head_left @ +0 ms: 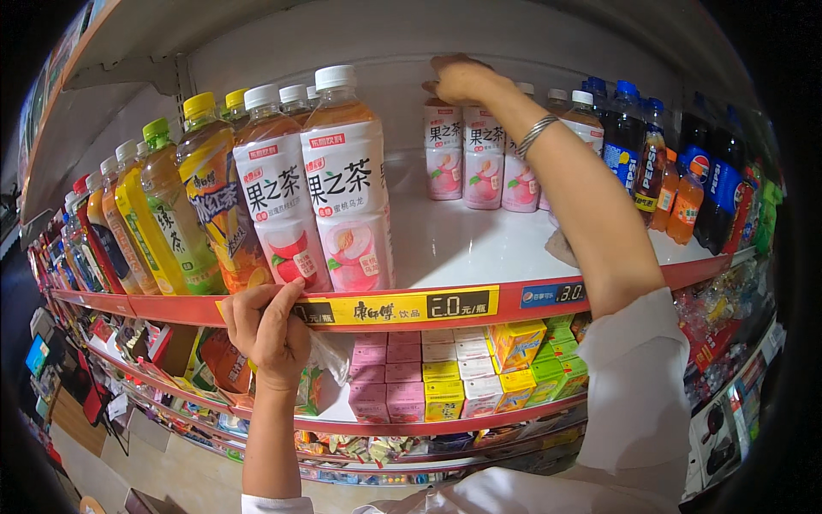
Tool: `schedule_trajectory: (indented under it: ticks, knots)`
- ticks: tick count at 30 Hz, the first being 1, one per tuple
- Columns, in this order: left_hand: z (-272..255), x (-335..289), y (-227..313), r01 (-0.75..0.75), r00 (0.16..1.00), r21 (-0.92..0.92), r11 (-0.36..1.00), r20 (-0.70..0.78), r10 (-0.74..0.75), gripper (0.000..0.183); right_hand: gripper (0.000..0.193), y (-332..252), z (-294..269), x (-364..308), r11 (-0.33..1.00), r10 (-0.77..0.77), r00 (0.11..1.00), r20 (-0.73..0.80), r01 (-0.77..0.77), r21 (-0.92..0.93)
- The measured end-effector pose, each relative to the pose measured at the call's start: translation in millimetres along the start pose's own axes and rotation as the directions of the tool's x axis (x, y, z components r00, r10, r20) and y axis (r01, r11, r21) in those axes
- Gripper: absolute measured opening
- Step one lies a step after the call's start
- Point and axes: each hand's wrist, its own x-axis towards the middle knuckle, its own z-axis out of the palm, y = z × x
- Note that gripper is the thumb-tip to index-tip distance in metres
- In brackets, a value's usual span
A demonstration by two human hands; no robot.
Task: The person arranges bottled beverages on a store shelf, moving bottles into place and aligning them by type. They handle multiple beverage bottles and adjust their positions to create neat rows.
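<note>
My right hand (467, 81) reaches over the white shelf (449, 244) to its back. Its fingers are closed around the top of a peach fruit-tea bottle (443, 158), hiding the cap. More bottles of the same pink-and-white kind stand beside it in a row, partly behind my forearm. At the shelf's front, my left hand (270, 330) holds the red shelf edge (445, 319) with bent fingers over the yellow price strip. Just behind those fingers stand two large fruit-tea bottles (347, 188) with white caps. A greyish-brown cloth (561, 248) lies under my right forearm.
Left along the shelf stand yellow and green tea bottles (210, 184); cola bottles (723, 180) and small orange soda bottles (685, 197) stand at right. The shelf below holds pink drink cartons (385, 385), with yellow and green ones beside them. Snack packets hang at right.
</note>
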Motion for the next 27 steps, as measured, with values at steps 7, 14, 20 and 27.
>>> schedule_trajectory:
  ticks: [7,14,20,27]
  knots:
    - [-3,4,6,-0.008,1.000,0.053,0.999,0.013,0.008,0.038,0.046,-8,21,17,0.996,0.076,0.996,0.036,-0.074,-0.045]
    - [-2,2,4,-0.015,1.000,0.069,0.997,0.008,0.014,0.033,0.048,-6,11,5,0.980,-0.038,0.987,-0.154,0.067,0.187]
    - [-3,3,4,-0.014,0.999,0.053,0.998,0.031,0.013,0.033,0.052,-22,-20,-8,0.889,-0.210,0.948,-0.241,0.288,0.357]
    - [-5,2,4,0.008,0.999,0.049,0.999,0.042,-0.010,0.035,0.044,-66,-59,-55,0.855,-0.240,0.956,-0.171,0.292,0.429]
